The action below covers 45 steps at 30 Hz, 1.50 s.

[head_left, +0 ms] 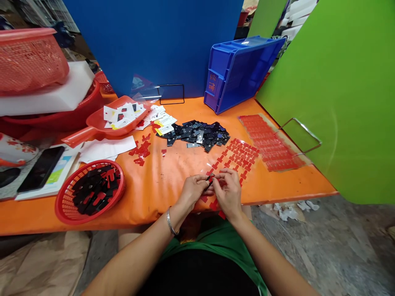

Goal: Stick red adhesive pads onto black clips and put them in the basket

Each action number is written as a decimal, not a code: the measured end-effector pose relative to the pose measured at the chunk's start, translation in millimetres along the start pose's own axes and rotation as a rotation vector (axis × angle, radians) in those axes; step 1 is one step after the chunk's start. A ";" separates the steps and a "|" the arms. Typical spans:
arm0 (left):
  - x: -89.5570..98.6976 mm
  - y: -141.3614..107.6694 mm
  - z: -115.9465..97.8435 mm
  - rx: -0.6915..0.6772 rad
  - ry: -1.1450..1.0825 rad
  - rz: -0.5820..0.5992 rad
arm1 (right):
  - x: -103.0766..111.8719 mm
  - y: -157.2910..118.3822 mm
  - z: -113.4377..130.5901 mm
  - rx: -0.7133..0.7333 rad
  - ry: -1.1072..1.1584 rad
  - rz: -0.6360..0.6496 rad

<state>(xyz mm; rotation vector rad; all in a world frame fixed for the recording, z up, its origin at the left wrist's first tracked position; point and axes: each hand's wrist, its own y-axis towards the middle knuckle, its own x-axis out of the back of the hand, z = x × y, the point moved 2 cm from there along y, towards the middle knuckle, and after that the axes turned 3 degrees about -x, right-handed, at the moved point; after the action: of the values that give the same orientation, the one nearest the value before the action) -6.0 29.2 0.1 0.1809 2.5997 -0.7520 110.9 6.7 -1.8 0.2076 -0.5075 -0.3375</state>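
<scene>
My left hand (195, 188) and my right hand (228, 190) meet at the table's front edge, fingers closed around one small flat black piece (210, 179). Finer detail of that piece is hidden by the fingertips. Just beyond and under my hands, rows of red T-shaped stickers (243, 152) lie on the orange table. A heap of black flat pieces (206, 133) sits behind them. To the left are a loose cluster of red pieces (142, 150) and a red basket (121, 187) holding black pieces, some with red on them.
A red dustpan (89, 133) with white and yellow cards lies at the left, near a phone (41, 169). One blue crate (214, 88) stands on its side at the back. A red sticker sheet (271, 142) lies by the green panel (348, 102). Stacked baskets (31, 61) rise at far left.
</scene>
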 end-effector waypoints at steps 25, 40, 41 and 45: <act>3.3 0.0 0.7 0.011 -0.020 -0.001 | -2.9 13.7 -1.3 -0.161 0.002 0.072; 3.3 -2.0 -1.5 -0.004 -0.027 0.050 | -0.5 26.1 -10.4 -0.376 0.277 0.370; 3.0 -2.2 -1.6 0.001 -0.021 0.045 | -0.2 26.5 -10.0 -0.382 0.273 0.357; 3.1 -2.0 -1.1 -0.003 -0.003 0.072 | -1.1 25.9 -9.8 -0.369 0.268 0.346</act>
<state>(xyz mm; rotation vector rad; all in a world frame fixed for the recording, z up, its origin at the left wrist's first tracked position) -9.7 28.2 0.5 0.2712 2.5768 -0.7225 121.8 32.1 -3.6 -0.1917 -0.2028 -0.0590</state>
